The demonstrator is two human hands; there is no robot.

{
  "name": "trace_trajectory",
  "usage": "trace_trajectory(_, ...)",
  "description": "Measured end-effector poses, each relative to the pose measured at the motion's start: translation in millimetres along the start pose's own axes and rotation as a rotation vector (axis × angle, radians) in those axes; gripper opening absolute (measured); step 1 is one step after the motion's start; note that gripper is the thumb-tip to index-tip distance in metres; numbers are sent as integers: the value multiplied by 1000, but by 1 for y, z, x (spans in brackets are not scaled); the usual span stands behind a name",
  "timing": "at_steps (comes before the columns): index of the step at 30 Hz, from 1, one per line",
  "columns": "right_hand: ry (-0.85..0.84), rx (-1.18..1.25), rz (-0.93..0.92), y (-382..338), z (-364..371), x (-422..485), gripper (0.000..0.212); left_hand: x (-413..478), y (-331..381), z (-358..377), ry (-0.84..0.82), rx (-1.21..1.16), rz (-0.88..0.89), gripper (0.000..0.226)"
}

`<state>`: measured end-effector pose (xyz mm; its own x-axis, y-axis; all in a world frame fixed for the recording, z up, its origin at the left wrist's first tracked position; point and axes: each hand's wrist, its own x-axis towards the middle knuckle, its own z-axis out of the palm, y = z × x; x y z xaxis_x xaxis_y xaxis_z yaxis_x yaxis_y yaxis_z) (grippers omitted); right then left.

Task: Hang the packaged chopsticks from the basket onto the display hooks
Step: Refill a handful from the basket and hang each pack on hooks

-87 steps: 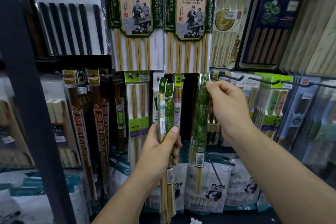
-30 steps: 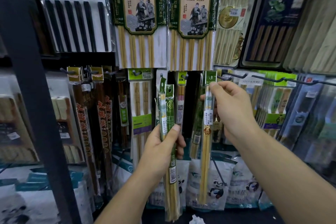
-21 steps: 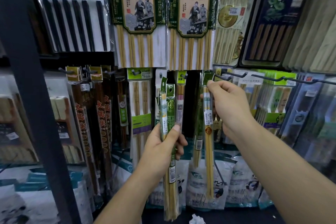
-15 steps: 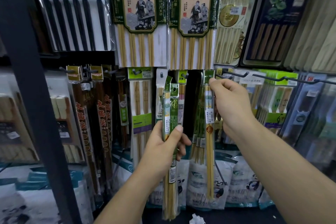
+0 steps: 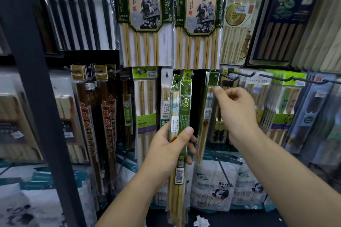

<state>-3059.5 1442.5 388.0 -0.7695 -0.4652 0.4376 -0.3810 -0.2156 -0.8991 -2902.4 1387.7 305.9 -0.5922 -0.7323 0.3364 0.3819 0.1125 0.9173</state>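
Hung pack (image 5: pixel 208 112) of bamboo chopsticks: green header on display hook (image 5: pixel 214 77), middle of the lower hook row, hanging straight down in front of other packs on the same hook. Right hand (image 5: pixel 238 114) just right of it, fingers loosely curled, nothing pinched; thumb tip (image 5: pixel 218 89) at the pack's right edge, contact unclear. 0.5 s ago this hand pinched the header at the hook; now it sits lower and has let go.

Left hand (image 5: pixel 166 145) grips held packs (image 5: pixel 181 112), two at least, upright, thumb across the front, fingers wrapped behind; same grip as before. Barcode sticker low on the green one.

Above: two large packs (image 5: pixel 144 5) reading "火锅筷" and "CHOPSTICKS". Top left: black chopstick pack (image 5: pixel 77 14), "5" and "1" legible. Right: a header (image 5: pixel 258 80) printed "JOY-HE".
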Motion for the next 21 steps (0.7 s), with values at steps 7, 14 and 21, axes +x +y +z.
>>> trace_trajectory(7,-351,-42,-118,-7,5,-36,17,-3,2,2,-79,-45,22,20)
trace_trajectory(14,-281,184,78,-8,3,-28,10,-4,2,6,17,-80,-32,46)
trace_trajectory(21,-148,211,34,-20,-5,-7,18,-1,1,2,104,75,14,52)
